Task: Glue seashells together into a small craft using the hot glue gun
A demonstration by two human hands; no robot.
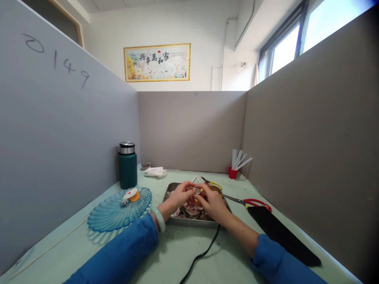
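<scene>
My left hand (183, 194) and my right hand (212, 202) meet over a metal tray (192, 223), fingertips pinched together. Between them is a small pale round piece (198, 191); its kind is too small to make out. Beneath my hands the tray holds many small flat pieces (192, 212), some white with red or dark patterns, partly covered by my fingers. A green bangle (159, 219) circles my left wrist. Left of the tray, a blue scalloped glass plate (109, 213) carries a white piece with a red mark (130, 193), an orange piece (135, 196) and a patterned piece.
Scissors with red handles (258, 203) and a long black flat object (281, 234) lie to the right. Yellow-handled pliers (215, 184) rest behind the tray. A red cup (232, 173) holds white sticks. A green bottle (128, 170) stands left, and a black cable (204, 254) runs toward me.
</scene>
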